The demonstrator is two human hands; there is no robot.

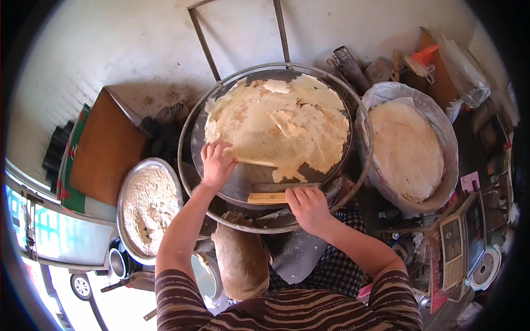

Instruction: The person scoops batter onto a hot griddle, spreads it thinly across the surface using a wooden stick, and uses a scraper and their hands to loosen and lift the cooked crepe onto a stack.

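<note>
A thin, pale tan pancake (248,124) covers most of a round dark griddle (237,182) in front of me, with ragged edges and a few torn flakes on top. At its near left edge my left hand (217,164) pinches the rim, which is slightly lifted and folded. My right hand (309,207) is closed on a scraper (267,198) with a flat wooden grip and a long dark blade. The scraper lies across the griddle's near side, just below a loose tongue of the pancake. A metal ring (185,165) encircles the griddle.
Left stands a metal basin (122,212) of pale, sticky dough (152,204). On the right, a plastic-lined basket (450,149) holds round flat pancakes (406,146). A brown rounded bundle (240,259) sits below the griddle. A brown board (105,151) leans at left; a white fan (486,267) stands lower right.
</note>
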